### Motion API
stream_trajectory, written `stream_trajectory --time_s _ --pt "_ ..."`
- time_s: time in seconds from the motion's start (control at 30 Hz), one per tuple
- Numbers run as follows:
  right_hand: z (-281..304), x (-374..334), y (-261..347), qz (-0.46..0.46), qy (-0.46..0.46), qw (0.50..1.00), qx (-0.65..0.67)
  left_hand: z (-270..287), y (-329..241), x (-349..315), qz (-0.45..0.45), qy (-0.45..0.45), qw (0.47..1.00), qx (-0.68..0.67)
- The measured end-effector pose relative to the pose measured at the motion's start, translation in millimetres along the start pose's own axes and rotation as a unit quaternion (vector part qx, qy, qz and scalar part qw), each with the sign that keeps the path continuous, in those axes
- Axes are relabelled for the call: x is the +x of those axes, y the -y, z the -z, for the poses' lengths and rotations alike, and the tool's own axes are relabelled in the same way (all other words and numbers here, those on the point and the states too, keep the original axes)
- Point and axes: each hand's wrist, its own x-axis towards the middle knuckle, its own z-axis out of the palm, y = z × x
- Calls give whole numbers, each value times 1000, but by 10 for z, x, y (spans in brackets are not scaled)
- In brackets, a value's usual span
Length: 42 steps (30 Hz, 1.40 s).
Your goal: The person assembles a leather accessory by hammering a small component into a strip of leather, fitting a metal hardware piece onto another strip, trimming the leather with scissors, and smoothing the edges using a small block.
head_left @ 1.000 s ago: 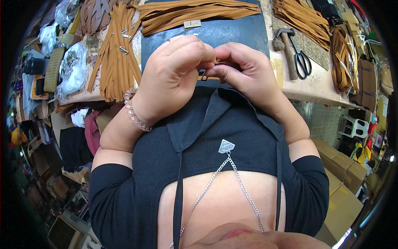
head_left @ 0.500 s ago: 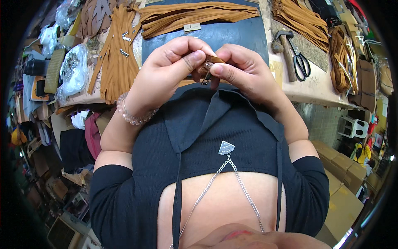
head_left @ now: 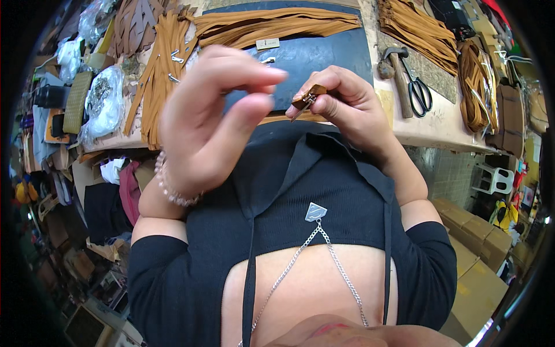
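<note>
My right hand (head_left: 347, 104) pinches the end of a tan zipper (head_left: 313, 91) between thumb and fingers, above the edge of the table. A silver slider with a long pull (head_left: 306, 104) sits at that end, its lower part pointing toward me. My left hand (head_left: 214, 110) is raised to the left of it, apart from the zipper and slightly smeared by motion. Its thumb and fingers stand apart with nothing visible between them. Just behind the left fingertips, another silver zipper slider (head_left: 267, 60) lies on the dark mat (head_left: 341, 55).
Tan zipper strips (head_left: 277, 23) lie across the mat's far side, with a small beige block (head_left: 267, 43) before them. More strips (head_left: 155, 87) with sliders spread at left, near a plastic bag (head_left: 103, 101). At right are a hammer (head_left: 400, 84), black-handled scissors (head_left: 420, 95) and bundled tape (head_left: 474, 87).
My left hand has let go of the zipper and moved left, its fingers parting. The right hand has shifted slightly right with the zipper turned in its grip.
</note>
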Motion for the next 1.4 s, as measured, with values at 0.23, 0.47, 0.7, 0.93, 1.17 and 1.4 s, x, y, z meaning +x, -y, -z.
stream_trajectory --time_s 0.23,0.47,0.7,0.93,1.17,1.4 --pt "10 5 -7 3 -9 1000 3 119 -756 -27 -493 -220 837 -88" --pt "-10 9 7 -39 17 998 49 36 -824 -142 -634 -198 739 -114" --pt "-57 -61 120 119 -57 967 -217 40 14 -342 -538 -98 834 70" --pt "122 -41 182 397 -44 719 -568 -120 207 -5 156 145 968 -134" --pt "61 5 142 328 -35 812 -482 -212 269 -11 89 -22 990 -104" --pt "10 -4 202 168 -18 925 -341 -112 196 57 129 111 982 -80"
